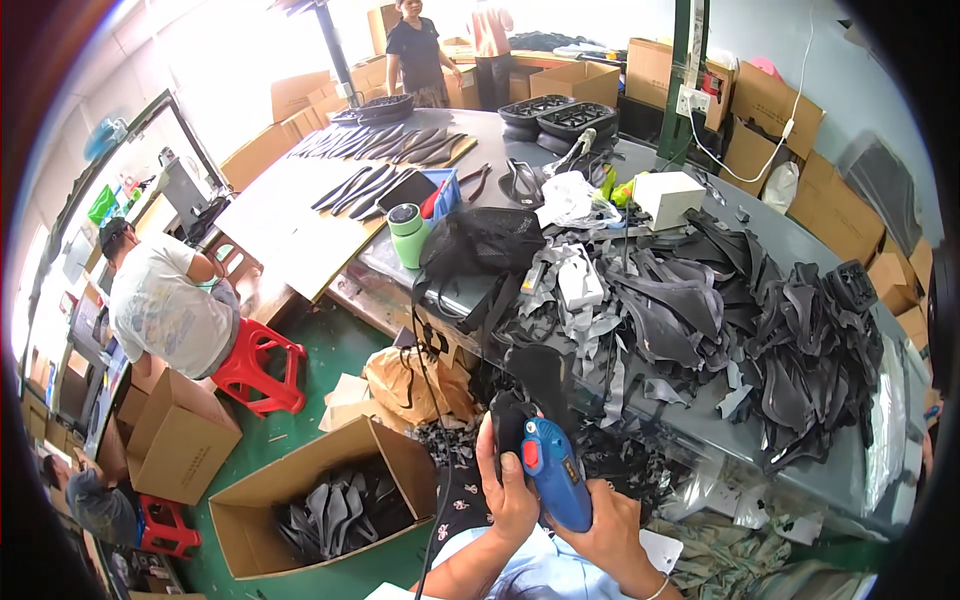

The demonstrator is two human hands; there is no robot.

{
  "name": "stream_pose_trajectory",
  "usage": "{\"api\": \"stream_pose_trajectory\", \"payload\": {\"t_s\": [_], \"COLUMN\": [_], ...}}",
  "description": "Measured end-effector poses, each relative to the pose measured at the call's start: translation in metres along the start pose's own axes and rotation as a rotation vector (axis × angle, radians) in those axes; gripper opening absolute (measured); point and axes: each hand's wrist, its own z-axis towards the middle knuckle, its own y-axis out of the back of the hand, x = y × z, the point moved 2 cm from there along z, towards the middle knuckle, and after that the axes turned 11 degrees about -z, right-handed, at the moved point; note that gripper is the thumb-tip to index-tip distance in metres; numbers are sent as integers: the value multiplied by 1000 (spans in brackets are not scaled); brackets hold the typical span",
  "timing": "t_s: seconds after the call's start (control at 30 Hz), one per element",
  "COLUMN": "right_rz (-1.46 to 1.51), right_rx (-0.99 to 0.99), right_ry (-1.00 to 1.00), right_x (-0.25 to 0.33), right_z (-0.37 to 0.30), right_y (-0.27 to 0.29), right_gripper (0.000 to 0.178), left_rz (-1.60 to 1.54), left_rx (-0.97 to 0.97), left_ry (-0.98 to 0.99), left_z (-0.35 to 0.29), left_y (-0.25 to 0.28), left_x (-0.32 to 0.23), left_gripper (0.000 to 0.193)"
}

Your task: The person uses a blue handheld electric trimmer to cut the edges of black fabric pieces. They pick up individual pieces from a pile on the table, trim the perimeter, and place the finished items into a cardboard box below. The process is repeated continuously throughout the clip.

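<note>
My right hand (612,530) is wrapped round the lower end of a blue handheld power tool (562,480) with a red button, held in front of my body. Close beside it on the left, my left hand (510,495) grips a black saddle-shaped piece (509,425) against the tool's head. Fingers of the left hand point upward along the piece. The tool's working tip is hidden by the black piece. Just ahead, the grey table (660,430) carries a large heap of black saddle covers (670,305) and grey scraps (590,345).
An open carton (400,455) of black saddle parts stands at the lower left. A green bottle (407,236), black bag (480,240), blue bin (440,195) and white box (668,200) sit on the table. A person (175,290) sits left on a red stool (260,365); others are farther off.
</note>
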Motion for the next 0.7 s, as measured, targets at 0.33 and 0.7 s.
{"api": "stream_pose_trajectory", "payload": {"t_s": [0.33,0.7], "right_rz": [4,400], "right_rx": [18,-48], "right_ry": [-1,-239], "right_x": [2,-14], "right_z": [6,53], "right_y": [18,55], "right_gripper": [50,47], "left_rz": [382,468], "left_rx": [84,169], "left_ry": [-22,39], "left_z": [-7,-7], "left_y": [14,7], "left_x": [-12,-27], "left_gripper": [40,21]}}
